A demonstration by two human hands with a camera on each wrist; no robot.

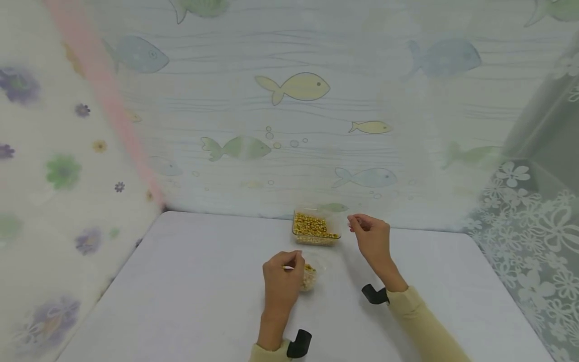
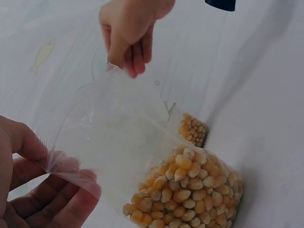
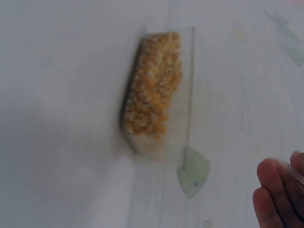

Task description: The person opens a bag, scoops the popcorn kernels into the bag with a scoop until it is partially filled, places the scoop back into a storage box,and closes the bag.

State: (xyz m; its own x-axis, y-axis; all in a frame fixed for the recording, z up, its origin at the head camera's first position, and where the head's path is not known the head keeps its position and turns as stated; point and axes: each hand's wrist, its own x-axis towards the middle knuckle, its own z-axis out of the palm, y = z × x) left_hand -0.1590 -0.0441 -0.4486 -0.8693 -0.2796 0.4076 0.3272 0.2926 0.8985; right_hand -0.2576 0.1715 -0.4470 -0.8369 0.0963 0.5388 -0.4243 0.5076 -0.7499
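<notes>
A clear plastic bag (image 2: 118, 114) stands on the table with corn kernels (image 2: 187, 190) filling its bottom; its upper part is empty film. My left hand (image 1: 281, 279) pinches one side of the bag's mouth between thumb and fingers. Up and to the right, my right hand (image 1: 373, 239) pinches the opposite corner of the mouth, so the film is stretched between both hands. Just beyond the bag sits a clear rectangular container (image 1: 333, 226), largely filled with corn kernels (image 1: 310, 224). From the head view, the left hand partly covers the bag.
The white-covered table (image 1: 194, 281) ends at a curtain (image 1: 217, 186) printed with fish, close behind the container. A flowered sheet (image 1: 90, 201) borders the left side, and white flower lace (image 1: 538, 251) hangs at the right. Black wrist mounts (image 1: 300, 344) sit on both sleeves.
</notes>
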